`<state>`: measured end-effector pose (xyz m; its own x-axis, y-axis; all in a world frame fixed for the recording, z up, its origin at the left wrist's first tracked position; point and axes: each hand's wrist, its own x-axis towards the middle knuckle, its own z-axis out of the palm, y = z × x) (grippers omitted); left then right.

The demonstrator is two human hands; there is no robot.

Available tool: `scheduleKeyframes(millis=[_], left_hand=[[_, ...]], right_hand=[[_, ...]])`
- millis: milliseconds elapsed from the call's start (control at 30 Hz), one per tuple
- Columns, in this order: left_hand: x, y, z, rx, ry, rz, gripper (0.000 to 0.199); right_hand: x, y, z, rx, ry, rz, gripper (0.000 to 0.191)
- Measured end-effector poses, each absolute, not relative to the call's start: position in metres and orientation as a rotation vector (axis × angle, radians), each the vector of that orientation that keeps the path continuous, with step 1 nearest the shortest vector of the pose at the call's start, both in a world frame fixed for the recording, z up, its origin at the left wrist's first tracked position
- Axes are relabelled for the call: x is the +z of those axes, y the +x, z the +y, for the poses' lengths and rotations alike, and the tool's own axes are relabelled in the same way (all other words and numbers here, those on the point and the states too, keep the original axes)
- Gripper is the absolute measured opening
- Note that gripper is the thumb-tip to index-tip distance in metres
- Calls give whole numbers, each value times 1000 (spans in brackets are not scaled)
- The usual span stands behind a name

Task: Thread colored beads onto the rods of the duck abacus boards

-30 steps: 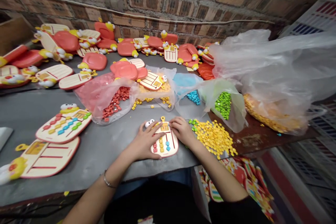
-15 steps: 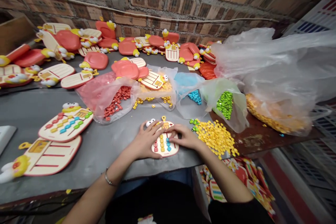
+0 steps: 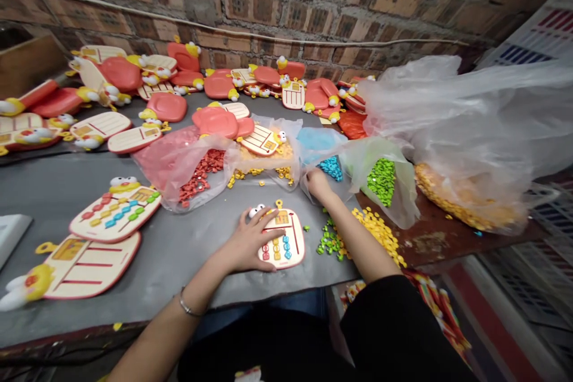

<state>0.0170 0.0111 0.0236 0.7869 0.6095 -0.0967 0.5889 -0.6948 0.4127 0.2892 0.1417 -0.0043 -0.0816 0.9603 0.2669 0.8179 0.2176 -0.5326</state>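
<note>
- while a rough brick wall [image 3: 268,6] stands behind, a grey worktop [image 3: 147,274] carries cream-and-red plastic toy boards [image 3: 101,131].
- a cream plastic bead board [image 3: 292,245] lies near the front edge, under the spread left hand [image 3: 248,242].
- the right hand [image 3: 319,185] is well apart, at a clear bag of blue beads [image 3: 331,168]; any pinch is hidden.
- few coloured beads [image 3: 276,249] fill that board's lower part; its upper part is bare.

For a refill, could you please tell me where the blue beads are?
In the head view, the blue beads lie bagged by the right hand, left of the green beads.
</note>
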Motion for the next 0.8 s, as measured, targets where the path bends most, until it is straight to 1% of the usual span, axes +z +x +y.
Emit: scheduleKeyframes(millis=[100,233,367,500,633,800], left_hand=[[24,17,11,51,2547,900,80],[21,17,10,82,2560,902,80],[18,17,9,96,2565,891,82],[15,16,9,108,2579,895,81],[13,16,9,138,2578,893,79],[15,19,9,125,2572,929,91]], right_hand=[[2,295,120,266,-1643,-1880,10],[18,293,66,167,-1395,-1737,10],[16,267,18,264,-1207,-1902,9],[-1,250,11,368,-1133,-2103,15],[-5,255,17,316,-1184,-2195,13],[1,258,3,433,-1187,-2190,11]])
